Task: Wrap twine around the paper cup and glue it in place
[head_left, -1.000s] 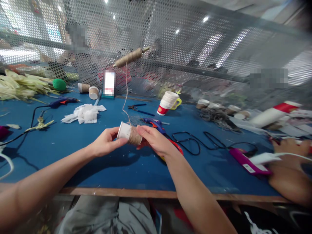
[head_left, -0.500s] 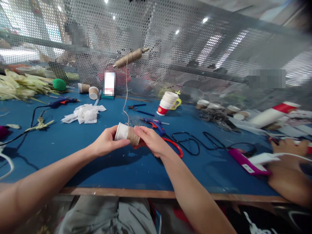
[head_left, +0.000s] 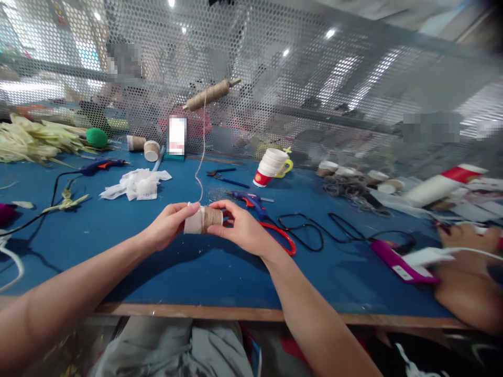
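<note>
Cup (head_left: 201, 221) partly behind left hand (head_left: 171, 225); co-worker's arm (head_left: 467, 288) cropped.

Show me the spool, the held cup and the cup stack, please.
Spool (head_left: 209, 96): head view, on the middle of its wound twine.
Held cup (head_left: 206, 219): head view, on its side, where the twine wraps it.
Cup stack (head_left: 271, 163): head view, on the white sides of the cups.

Middling indoor light; small lamps (head_left: 330, 34) glare through the perforated mesh (head_left: 251, 36) beyond the far edge of the surface (head_left: 243, 280), among pixelated patches. Soft shadow below the hands (head_left: 167, 226), toward the near edge. Centre fairly crisp; shapes toward the right edge smeared and stretched.
</note>
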Demonstrator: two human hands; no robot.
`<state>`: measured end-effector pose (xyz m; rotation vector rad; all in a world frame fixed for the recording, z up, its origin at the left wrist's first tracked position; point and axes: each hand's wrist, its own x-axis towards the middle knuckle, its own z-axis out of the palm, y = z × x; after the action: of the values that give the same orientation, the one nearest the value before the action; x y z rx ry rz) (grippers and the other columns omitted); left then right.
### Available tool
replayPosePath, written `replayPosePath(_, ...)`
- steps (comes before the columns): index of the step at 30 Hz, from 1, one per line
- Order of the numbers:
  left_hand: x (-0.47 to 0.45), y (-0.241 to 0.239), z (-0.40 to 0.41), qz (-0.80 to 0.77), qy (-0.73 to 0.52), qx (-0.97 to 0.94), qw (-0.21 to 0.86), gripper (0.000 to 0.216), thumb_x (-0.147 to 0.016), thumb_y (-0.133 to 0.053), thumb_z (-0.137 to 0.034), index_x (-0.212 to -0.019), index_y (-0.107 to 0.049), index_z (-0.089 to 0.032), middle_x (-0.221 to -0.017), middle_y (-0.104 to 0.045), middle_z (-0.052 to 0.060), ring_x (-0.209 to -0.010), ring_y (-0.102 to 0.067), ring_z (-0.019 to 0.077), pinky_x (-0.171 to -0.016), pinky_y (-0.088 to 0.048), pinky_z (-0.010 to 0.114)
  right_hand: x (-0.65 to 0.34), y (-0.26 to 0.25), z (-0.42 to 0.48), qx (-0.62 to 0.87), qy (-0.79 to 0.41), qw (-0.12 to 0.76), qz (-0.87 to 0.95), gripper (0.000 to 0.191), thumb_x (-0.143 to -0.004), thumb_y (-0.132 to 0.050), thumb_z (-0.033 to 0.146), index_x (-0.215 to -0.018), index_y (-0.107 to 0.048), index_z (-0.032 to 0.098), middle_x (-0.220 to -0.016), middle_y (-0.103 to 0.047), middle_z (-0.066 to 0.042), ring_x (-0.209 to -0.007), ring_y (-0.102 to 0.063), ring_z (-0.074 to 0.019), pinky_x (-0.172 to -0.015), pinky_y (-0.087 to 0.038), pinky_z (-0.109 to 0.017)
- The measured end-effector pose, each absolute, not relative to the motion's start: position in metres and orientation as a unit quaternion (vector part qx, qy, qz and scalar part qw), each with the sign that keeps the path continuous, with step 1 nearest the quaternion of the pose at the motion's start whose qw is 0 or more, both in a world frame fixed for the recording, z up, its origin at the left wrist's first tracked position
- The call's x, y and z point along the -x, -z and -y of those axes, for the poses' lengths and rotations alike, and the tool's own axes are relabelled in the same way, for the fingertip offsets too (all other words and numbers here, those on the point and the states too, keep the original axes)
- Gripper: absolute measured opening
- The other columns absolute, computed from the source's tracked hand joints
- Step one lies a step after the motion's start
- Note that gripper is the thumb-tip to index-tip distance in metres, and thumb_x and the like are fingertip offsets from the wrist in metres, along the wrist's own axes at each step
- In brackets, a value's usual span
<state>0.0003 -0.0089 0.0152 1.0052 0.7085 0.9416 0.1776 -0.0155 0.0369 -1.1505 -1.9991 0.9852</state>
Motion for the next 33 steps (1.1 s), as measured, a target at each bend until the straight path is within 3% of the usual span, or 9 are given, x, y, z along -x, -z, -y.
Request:
replayPosePath(5, -0.001, -0.011, 0.006, -0.392, -0.436, -0.464, 0.664, 0.035, -0.065, -0.060, -0.041, -0.071, -0.059, -0.007, -0.057, -0.055, 0.002, -0.047, -0.045, 0.0075, -0.047, -0.033, 0.020, -0.174, -0.039, 0.019, 0.438, -0.322, 0.313, 0.778, 0.041, -0.063, -0.064, 0.037, -0.099, -0.050, 0.021, -0.101, -0.054, -0.006, -0.085, -0.053, -0.0175, -0.077, -0.042, -0.035)
replayPosePath(9, -0.001, -0.009, 0.005, -0.408, -0.432, -0.501, 0.629, 0.036, -0.066, -0.058, -0.043, -0.071, -0.059, -0.008, -0.058, -0.055, 0.001, -0.048, -0.045, 0.0080, -0.048, -0.033, 0.020, -0.193, -0.052, 0.004, 0.540, -0.303, 0.317, 0.718, 0.032, -0.072, -0.050, 0.046, -0.086, -0.054, 0.017, -0.081, -0.060, -0.008, -0.064, -0.056, -0.0153, -0.057, -0.045, -0.029)
replayPosePath(11, -0.001, -0.007, 0.003, -0.423, -0.429, -0.524, 0.602, 0.037, -0.066, -0.056, -0.044, -0.073, -0.060, -0.008, -0.059, -0.055, 0.001, -0.048, -0.044, 0.0075, -0.047, -0.031, 0.019, -0.210, -0.059, -0.012, 0.632, -0.237, 0.305, 0.671, 0.035, -0.077, -0.040, 0.048, -0.077, -0.054, 0.016, -0.072, -0.060, -0.009, -0.055, -0.055, -0.0148, -0.049, -0.042, -0.027)
replayPosePath(14, -0.002, -0.006, 0.002, -0.442, -0.420, -0.562, 0.559, 0.038, -0.067, -0.054, -0.044, -0.075, -0.060, -0.008, -0.059, -0.053, 0.000, -0.048, -0.041, 0.0067, -0.046, -0.028, 0.018, -0.235, -0.059, -0.039, 0.740, -0.069, 0.201, 0.638, 0.026, -0.077, -0.042, 0.037, -0.070, -0.056, 0.016, -0.075, -0.061, -0.010, -0.068, -0.057, -0.0184, -0.057, -0.040, -0.027)
replayPosePath(17, -0.003, -0.006, 0.002, -0.446, -0.409, -0.592, 0.532, 0.039, -0.068, -0.052, -0.045, -0.075, -0.060, -0.007, -0.058, -0.052, 0.000, -0.049, -0.040, 0.0071, -0.046, -0.028, 0.018, -0.253, -0.046, -0.059, 0.759, -0.098, 0.134, 0.630, 0.019, -0.060, -0.061, 0.027, -0.049, -0.052, 0.015, -0.059, -0.059, -0.011, -0.065, -0.057, -0.0238, -0.055, -0.037, -0.029)
replayPosePath(21, -0.003, -0.006, 0.003, -0.439, -0.396, -0.618, 0.518, 0.038, -0.069, -0.050, -0.043, -0.075, -0.060, -0.008, -0.060, -0.054, 0.000, -0.053, -0.044, 0.0091, -0.050, -0.032, 0.020, -0.261, -0.025, -0.067, 0.765, -0.141, 0.126, 0.615, 0.019, -0.054, -0.062, 0.017, -0.041, -0.048, 0.016, -0.049, -0.056, -0.007, -0.058, -0.056, -0.0212, -0.051, -0.037, -0.027)
replayPosePath(28, -0.003, -0.004, 0.001, -0.438, -0.391, -0.620, 0.521, 0.038, -0.070, -0.048, -0.043, -0.079, -0.061, -0.008, -0.063, -0.056, 0.002, -0.058, -0.046, 0.0114, -0.055, -0.035, 0.022, -0.252, -0.037, -0.052, 0.719, -0.217, 0.249, 0.611, 0.003, -0.064, -0.052, 0.013, -0.063, -0.054, 0.013, -0.056, -0.058, -0.004, -0.048, -0.052, -0.0107, -0.049, -0.042, -0.023)
replayPosePath(30, -0.004, -0.004, 0.001, -0.438, -0.390, -0.619, 0.523, 0.039, -0.071, -0.047, -0.043, -0.079, -0.060, -0.008, -0.064, -0.056, 0.002, -0.058, -0.046, 0.0114, -0.056, -0.035, 0.022, -0.245, -0.050, -0.039, 0.692, -0.243, 0.297, 0.612, 0.008, -0.067, -0.053, 0.017, -0.075, -0.053, 0.014, -0.064, -0.059, -0.003, -0.051, -0.053, -0.0088, -0.052, -0.044, -0.022)
replayPosePath(33, -0.004, -0.004, 0.001, -0.442, -0.391, -0.622, 0.515, 0.038, -0.071, -0.046, -0.043, -0.078, -0.060, -0.008, -0.064, -0.054, 0.001, -0.058, -0.044, 0.0106, -0.056, -0.034, 0.022, -0.234, -0.065, -0.015, 0.616, -0.367, 0.352, 0.601, 0.014, -0.067, -0.058, 0.027, -0.071, -0.053, 0.014, -0.056, -0.056, -0.001, -0.047, -0.051, -0.0092, -0.048, -0.045, -0.023)
